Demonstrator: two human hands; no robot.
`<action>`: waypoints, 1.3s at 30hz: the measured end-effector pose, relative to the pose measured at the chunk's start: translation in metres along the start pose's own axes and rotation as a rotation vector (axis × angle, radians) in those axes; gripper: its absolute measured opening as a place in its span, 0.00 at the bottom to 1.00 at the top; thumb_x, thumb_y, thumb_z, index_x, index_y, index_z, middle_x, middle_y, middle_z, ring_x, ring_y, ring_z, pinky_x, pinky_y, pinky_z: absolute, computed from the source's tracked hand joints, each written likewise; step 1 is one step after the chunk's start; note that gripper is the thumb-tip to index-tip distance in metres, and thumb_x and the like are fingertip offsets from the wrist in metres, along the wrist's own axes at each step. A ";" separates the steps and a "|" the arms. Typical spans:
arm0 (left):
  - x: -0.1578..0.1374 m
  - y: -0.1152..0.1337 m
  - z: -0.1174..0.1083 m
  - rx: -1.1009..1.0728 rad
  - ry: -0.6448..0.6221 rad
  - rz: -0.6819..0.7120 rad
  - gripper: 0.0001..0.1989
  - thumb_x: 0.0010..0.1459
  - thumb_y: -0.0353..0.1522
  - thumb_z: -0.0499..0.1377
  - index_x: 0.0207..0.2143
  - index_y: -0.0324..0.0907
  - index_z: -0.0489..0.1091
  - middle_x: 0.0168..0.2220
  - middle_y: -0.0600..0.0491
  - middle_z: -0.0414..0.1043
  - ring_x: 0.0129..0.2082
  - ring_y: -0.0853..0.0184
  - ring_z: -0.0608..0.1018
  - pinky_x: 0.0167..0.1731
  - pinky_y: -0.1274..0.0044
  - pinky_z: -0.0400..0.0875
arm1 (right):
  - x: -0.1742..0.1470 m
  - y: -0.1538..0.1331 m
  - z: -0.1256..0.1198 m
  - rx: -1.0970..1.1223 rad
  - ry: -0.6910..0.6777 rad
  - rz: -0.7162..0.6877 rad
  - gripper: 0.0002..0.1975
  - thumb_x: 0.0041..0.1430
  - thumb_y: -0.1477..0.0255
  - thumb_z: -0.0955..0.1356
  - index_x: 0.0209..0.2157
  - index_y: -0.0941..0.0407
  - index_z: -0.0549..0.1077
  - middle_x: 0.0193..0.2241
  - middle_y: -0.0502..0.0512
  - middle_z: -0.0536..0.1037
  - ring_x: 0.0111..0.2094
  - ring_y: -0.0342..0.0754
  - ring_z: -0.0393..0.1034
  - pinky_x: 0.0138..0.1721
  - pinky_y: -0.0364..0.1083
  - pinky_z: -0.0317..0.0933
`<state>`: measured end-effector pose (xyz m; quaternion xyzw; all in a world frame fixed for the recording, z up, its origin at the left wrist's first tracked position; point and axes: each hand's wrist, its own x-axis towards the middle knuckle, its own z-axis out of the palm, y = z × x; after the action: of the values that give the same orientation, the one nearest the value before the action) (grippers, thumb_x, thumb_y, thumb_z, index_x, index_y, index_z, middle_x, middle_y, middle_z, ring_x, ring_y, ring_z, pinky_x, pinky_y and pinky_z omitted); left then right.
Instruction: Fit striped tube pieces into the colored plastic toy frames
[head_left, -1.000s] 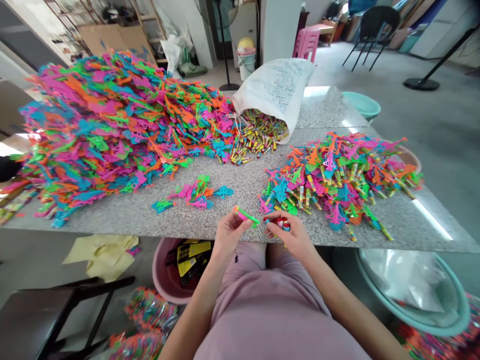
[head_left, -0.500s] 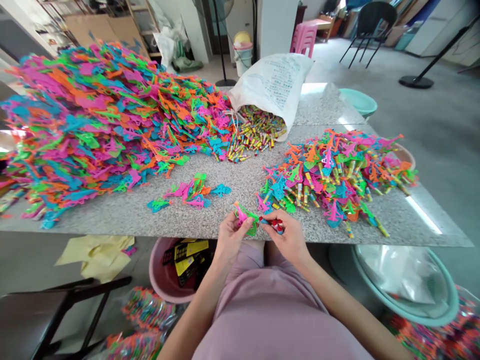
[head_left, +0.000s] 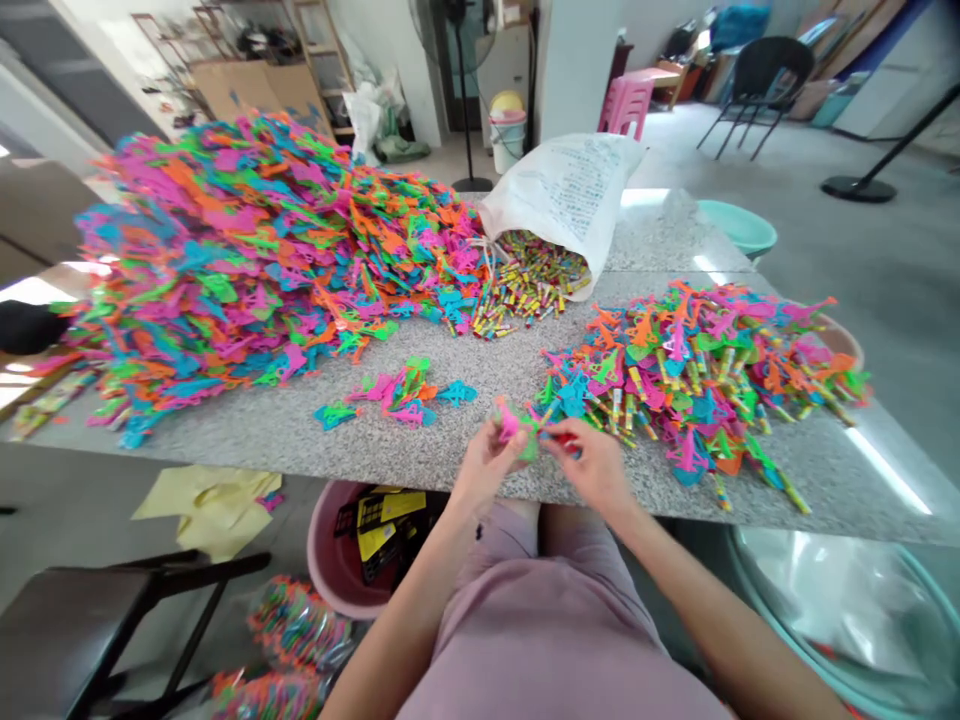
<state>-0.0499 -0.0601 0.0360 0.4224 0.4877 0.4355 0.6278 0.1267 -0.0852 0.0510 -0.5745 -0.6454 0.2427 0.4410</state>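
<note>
Over the table's front edge, my left hand [head_left: 487, 462] is closed on a few pink and green plastic pieces [head_left: 528, 442], pinched between thumb and fingers. Close beside it, my right hand [head_left: 598, 468] is closed around several small tubes with red ends [head_left: 570, 442]. Its fingertips are at the plastic pieces; blur hides exactly how they meet. Just left of my hands lies a small cluster of loose plastic pieces [head_left: 405, 393]. To the right spreads a pile of plastic pieces with yellow patterned tubes attached [head_left: 682, 370].
A huge heap of coloured plastic pieces [head_left: 225, 260] covers the table's left side. A white sack [head_left: 574, 190] spills small yellow tubes [head_left: 525, 285] at the back. Below the granite table [head_left: 247, 425] stand a pink basin [head_left: 326, 560], a dark chair [head_left: 82, 620] and a teal tub [head_left: 926, 580].
The view has shifted, so the table and piles sit lower and further right. My hands still hold the plastic pieces and the tubes, close together.
</note>
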 end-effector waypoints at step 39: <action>0.051 -0.018 -0.039 1.408 0.454 0.190 0.19 0.57 0.41 0.55 0.43 0.34 0.70 0.46 0.33 0.68 0.49 0.44 0.68 0.45 0.59 0.60 | -0.006 0.025 0.074 -0.395 -0.271 -0.044 0.01 0.59 0.74 0.67 0.34 0.55 0.70 0.36 0.58 0.73 0.41 0.53 0.68 0.39 0.47 0.63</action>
<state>-0.0785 -0.0118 -0.0004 0.6646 0.7303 0.1489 0.0525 0.0770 -0.0708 -0.0075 -0.5976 -0.7459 0.1771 0.2347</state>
